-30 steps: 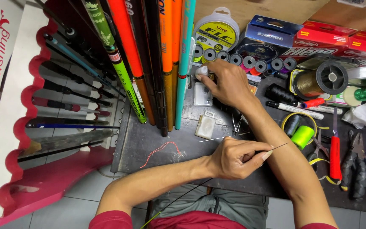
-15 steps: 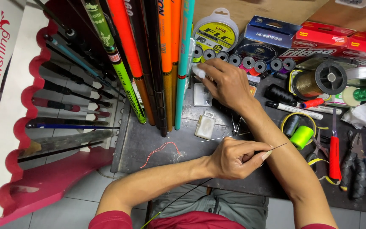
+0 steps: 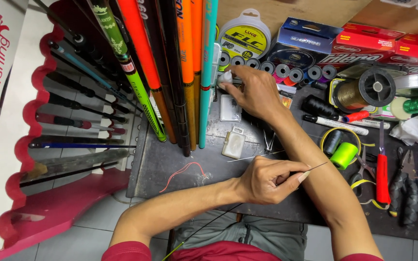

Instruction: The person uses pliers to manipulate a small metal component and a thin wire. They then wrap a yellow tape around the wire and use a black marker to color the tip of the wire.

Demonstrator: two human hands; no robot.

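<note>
Below, left hand [image 3: 267, 181] pinching thin rod tip [image 3: 315, 167], right hand [image 3: 252, 89] grasping small white bottle [image 3: 226, 77]

A dark, scuffed workbench [image 3: 180, 164] carries the items. On it lie a red wire scrap [image 3: 185, 171], two small white plastic boxes [image 3: 233, 143], a white marker pen [image 3: 337, 124], a neon-green thread spool [image 3: 343, 155], a black thread spool [image 3: 318, 105], a bronze line spool [image 3: 364, 90], red-handled cutters [image 3: 382, 176] and black pliers [image 3: 405, 186]. A row of small bobbins [image 3: 286, 72] stands along the back.
</note>
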